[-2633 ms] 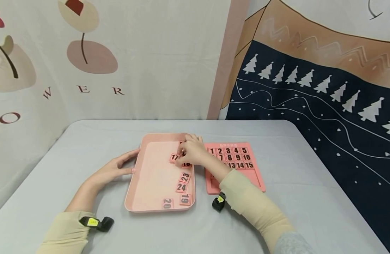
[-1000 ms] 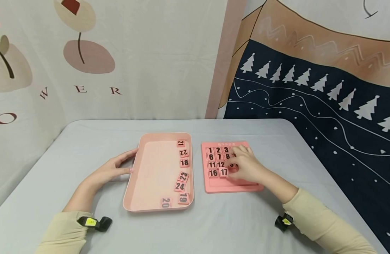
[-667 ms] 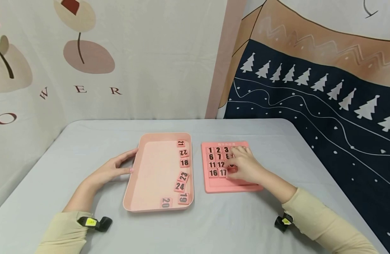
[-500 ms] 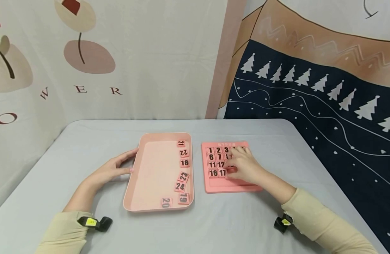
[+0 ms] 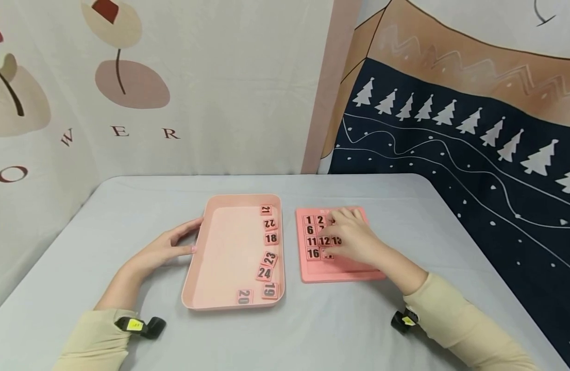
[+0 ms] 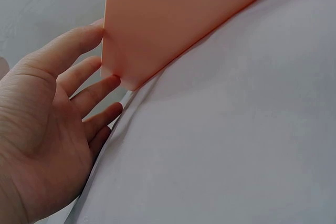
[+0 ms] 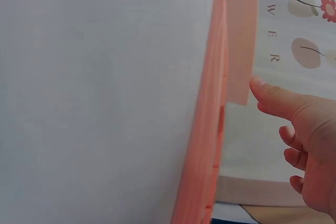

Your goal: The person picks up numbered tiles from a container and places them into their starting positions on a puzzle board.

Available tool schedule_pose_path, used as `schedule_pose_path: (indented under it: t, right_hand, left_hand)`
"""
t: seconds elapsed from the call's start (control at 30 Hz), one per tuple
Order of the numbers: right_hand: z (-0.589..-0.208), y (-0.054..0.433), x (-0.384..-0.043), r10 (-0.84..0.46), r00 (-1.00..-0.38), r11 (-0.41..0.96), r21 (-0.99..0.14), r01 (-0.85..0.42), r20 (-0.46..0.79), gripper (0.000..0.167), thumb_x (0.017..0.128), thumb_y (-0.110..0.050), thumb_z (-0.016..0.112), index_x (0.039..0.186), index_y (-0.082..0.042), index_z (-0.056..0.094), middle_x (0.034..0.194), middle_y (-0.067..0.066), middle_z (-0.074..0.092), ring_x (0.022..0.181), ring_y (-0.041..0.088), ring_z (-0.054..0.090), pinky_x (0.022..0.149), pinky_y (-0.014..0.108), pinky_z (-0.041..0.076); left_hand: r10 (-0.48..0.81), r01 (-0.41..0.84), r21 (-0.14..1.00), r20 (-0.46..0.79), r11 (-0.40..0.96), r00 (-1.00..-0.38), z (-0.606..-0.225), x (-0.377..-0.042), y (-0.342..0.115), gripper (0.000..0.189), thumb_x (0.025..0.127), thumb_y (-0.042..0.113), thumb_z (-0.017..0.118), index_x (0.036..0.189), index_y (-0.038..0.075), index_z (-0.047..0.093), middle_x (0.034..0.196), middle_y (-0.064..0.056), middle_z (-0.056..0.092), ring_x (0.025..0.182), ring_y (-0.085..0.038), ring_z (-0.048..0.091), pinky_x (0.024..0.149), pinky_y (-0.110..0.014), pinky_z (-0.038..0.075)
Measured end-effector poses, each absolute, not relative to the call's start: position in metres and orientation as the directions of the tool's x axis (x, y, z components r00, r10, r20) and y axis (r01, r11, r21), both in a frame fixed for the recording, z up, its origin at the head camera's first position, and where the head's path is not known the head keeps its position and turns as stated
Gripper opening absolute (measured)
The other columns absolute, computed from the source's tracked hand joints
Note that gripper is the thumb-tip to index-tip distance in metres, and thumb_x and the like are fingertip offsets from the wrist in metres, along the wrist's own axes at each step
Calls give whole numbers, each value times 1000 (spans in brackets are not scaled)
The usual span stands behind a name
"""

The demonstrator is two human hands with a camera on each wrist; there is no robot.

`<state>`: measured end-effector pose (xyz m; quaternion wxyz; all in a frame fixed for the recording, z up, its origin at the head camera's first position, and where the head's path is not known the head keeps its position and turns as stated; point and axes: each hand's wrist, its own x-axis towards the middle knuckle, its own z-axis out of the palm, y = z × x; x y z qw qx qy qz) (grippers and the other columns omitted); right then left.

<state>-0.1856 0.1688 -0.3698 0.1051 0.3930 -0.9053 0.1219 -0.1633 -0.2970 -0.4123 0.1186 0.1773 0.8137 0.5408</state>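
Note:
My left hand (image 5: 163, 248) touches the left wall of a pale pink tray (image 5: 215, 252), with fingers fairly straight and the thumb spread from them. The left wrist view shows the fingertips against the tray's outer side. My right hand (image 5: 354, 238) hovers over a pink number board (image 5: 340, 273), fingers loosely bent. In the right wrist view nothing shows between its thumb and fingers. On the board, tile 16 (image 5: 313, 253) sits at the left of the fourth row, with tile 17 beside it, partly behind the fingertips. The hand hides much of the upper rows' right side.
Along the tray's right side lie loose number tiles: 21 (image 5: 266, 209), 22 (image 5: 270, 224), 18 (image 5: 271, 238), 23 (image 5: 269, 258), 24 (image 5: 264, 272) and 19 (image 5: 269, 290). Tile 20 (image 5: 245, 296) lies near the front wall. Tray and board stand side by side on a grey-white cloth (image 5: 248, 340).
My right hand took tile 17 from the tray to the board's fourth row, where it slid left against 16. The hand has since released it and shifted slightly left. My left hand stayed put.

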Motion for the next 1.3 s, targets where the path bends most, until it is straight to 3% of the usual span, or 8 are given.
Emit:
schedule_pose_path:
  t: [0.6, 0.9, 1.1, 1.3]
  right_hand:
    - [-354, 130, -187, -685, -651, 602, -250, -759, 328, 30, 70, -26, 87, 98, -22, 76, 106, -3, 51, 98, 17, 40, 86, 41, 29]
    - [-370, 162, -187, -674, -710, 655, -279, -703, 207, 32, 67, -34, 87, 95, -26, 76, 106, -4, 52, 104, 17, 40, 88, 42, 30]
    - [-380, 181, -189, -683, -714, 662, -286, -693, 152, 32, 62, -35, 89, 89, -29, 75, 100, -7, 52, 100, 17, 42, 90, 43, 30]
    - [-383, 184, -191, -686, -715, 662, -292, -691, 136, 30, 63, -34, 87, 90, -30, 75, 103, -6, 55, 102, 19, 44, 92, 44, 30]
  left_hand:
    - [419, 169, 920, 6, 355, -908, -415, -163, -295, 69, 91, 14, 67, 150, 9, 31, 154, -11, 27, 141, -32, 16, 98, -7, 25]
    - [415, 165, 918, 1, 359, -910, -412, -165, -296, 69, 91, 15, 67, 150, 10, 31, 154, -10, 27, 141, -31, 16, 98, -7, 25]
    - [418, 160, 921, -3, 355, -908, -412, -164, -298, 69, 91, 14, 66, 151, 9, 30, 154, -11, 27, 141, -32, 16, 98, -7, 25]
    - [416, 157, 922, -5, 353, -909, -413, -164, -298, 69, 91, 14, 66, 150, 9, 30, 154, -11, 27, 141, -32, 15, 98, -7, 25]
